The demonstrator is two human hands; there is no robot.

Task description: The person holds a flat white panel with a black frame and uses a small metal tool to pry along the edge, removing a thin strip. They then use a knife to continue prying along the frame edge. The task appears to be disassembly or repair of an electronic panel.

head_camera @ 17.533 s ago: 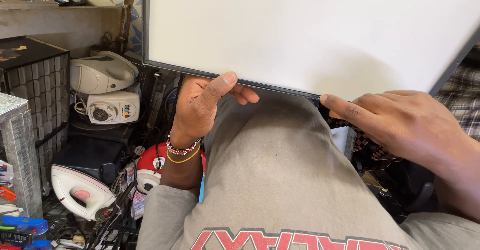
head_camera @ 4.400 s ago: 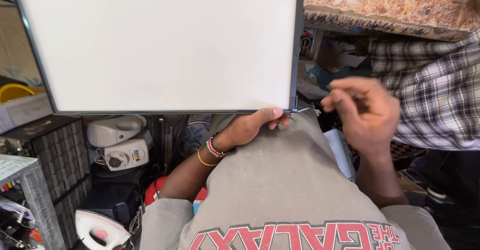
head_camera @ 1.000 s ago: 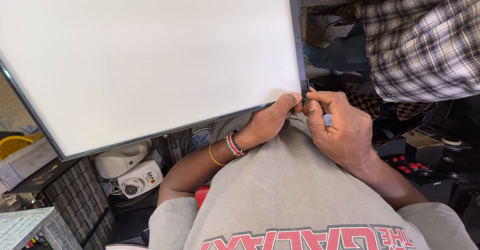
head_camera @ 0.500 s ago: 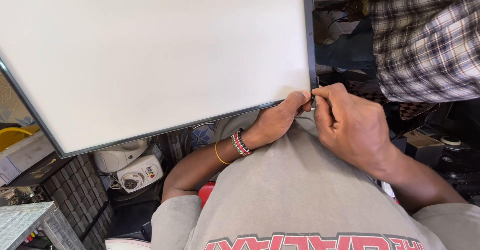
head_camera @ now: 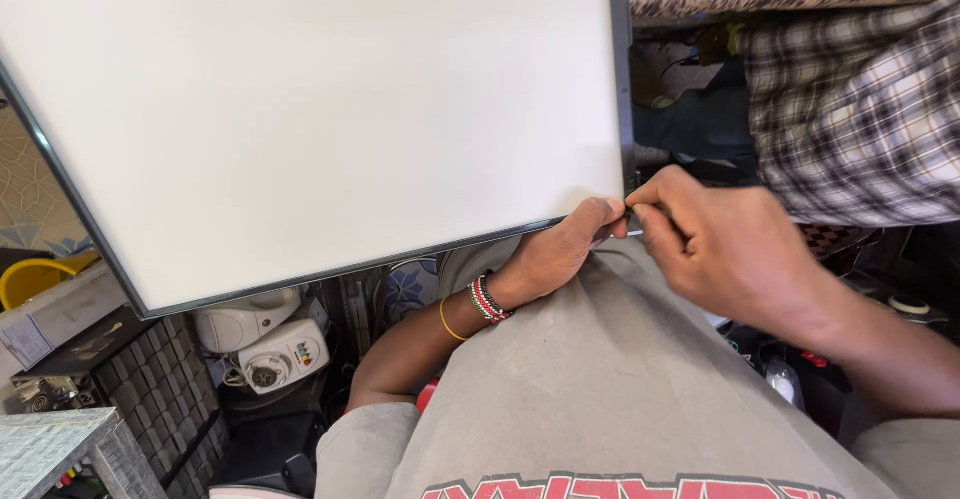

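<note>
Both the left hand (head_camera: 560,254) and right hand (head_camera: 725,249) pinch the lower right corner of the white panel (head_camera: 310,119) resting over the lap, where a slipping grip could likely crack its thin dark frame (head_camera: 622,69).

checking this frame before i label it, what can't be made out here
Head view only:
- Right hand fingertips hide whatever they pinch at the white panel corner.
- Left hand palm is tucked under the panel's frame.
- Panel top and left are cut off by the edge.
- Person in plaid shirt: only cloth shows.
</note>
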